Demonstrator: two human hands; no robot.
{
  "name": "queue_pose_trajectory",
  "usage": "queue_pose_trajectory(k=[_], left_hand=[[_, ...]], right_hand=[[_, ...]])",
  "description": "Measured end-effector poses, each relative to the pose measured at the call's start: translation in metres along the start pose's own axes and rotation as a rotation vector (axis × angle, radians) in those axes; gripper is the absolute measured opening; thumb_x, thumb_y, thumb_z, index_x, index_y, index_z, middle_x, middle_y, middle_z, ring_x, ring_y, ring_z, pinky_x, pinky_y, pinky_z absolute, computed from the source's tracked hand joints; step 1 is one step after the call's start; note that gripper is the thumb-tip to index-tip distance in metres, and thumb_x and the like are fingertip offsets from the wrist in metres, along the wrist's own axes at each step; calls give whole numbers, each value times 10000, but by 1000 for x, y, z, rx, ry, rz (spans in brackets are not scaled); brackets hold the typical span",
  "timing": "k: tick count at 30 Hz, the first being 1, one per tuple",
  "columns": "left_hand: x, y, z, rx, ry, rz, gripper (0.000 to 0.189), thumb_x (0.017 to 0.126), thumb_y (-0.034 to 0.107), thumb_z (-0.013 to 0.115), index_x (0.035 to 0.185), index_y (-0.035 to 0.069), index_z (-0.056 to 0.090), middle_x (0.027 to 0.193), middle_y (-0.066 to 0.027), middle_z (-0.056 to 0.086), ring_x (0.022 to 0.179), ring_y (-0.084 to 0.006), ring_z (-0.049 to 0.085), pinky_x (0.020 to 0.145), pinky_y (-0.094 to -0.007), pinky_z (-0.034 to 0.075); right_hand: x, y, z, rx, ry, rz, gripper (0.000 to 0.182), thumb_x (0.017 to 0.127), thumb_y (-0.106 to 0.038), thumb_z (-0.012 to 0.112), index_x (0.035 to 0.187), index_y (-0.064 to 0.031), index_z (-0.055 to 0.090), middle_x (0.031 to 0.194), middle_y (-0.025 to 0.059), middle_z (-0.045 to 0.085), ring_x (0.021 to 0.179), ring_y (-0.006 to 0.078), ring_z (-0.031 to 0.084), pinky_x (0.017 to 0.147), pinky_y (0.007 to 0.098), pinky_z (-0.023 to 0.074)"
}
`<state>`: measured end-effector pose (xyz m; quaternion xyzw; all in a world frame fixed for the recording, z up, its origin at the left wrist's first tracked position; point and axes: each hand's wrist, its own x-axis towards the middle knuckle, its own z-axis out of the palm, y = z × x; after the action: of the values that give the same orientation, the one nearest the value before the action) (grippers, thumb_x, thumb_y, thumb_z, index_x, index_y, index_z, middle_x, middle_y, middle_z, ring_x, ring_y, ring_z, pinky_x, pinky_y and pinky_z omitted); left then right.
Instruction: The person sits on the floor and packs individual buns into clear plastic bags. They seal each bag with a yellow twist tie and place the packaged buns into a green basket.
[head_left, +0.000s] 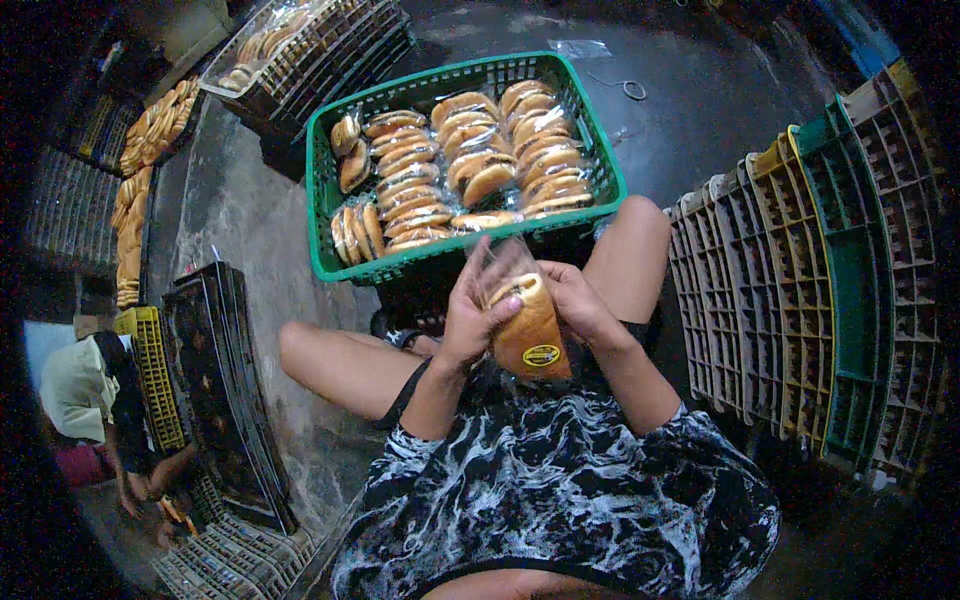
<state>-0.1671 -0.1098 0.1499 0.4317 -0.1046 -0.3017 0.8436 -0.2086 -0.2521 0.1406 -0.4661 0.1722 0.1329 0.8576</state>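
Between my two hands is a browned bread roll (531, 330) in a clear plastic bag (504, 259), with a yellow round sticker (541, 355) near its lower end. My left hand (476, 307) grips the roll's left side, its thumb on the front near the top. On the other side, my right hand (577, 296) holds the bag and the roll's upper right edge; its fingertips are partly hidden. Just beyond both hands stands a green plastic crate (465, 247), holding rows of bagged buns (480, 176) with a dark filling.
Stacked plastic crates (765, 292) rise at the right. At the left are dark trays (225, 390), a yellow crate (154, 382), more buns (131, 232) and another person (82, 390) bending over. A crate stack with bread (330, 52) stands behind at upper left. A plastic bag (580, 49) lies on the floor.
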Motion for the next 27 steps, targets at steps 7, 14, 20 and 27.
queue_pose_trajectory(k=[7,14,20,27], left_hand=[[-1,-13,-11,155,-4,207,185,786,139,559,857,-32,555,978,-84,523,846,-124,507,760,-250,409],[1,-4,-2,361,94,-12,181,822,120,508,939,-16,530,887,-64,550,778,-101,513,694,-216,417],[-9,-8,4,649,104,255,190,749,24,582,924,-4,513,815,-58,586,698,-116,553,618,-215,443],[-7,-5,-4,1388,-48,231,200,737,65,575,925,21,523,793,-92,565,705,-153,554,604,-269,476]], right_hand=[[-15,-24,14,-615,37,-586,287,708,-133,634,947,-7,536,722,38,547,718,131,506,711,246,403],[-13,-17,21,-505,112,-649,162,775,-116,566,879,1,525,820,45,563,767,117,513,725,236,412],[-27,-17,22,-673,235,-511,68,752,-56,540,787,3,546,750,112,569,699,168,551,630,277,438],[-21,1,6,-1332,229,-576,197,669,-25,541,863,-47,569,778,124,545,780,294,500,688,367,413]])
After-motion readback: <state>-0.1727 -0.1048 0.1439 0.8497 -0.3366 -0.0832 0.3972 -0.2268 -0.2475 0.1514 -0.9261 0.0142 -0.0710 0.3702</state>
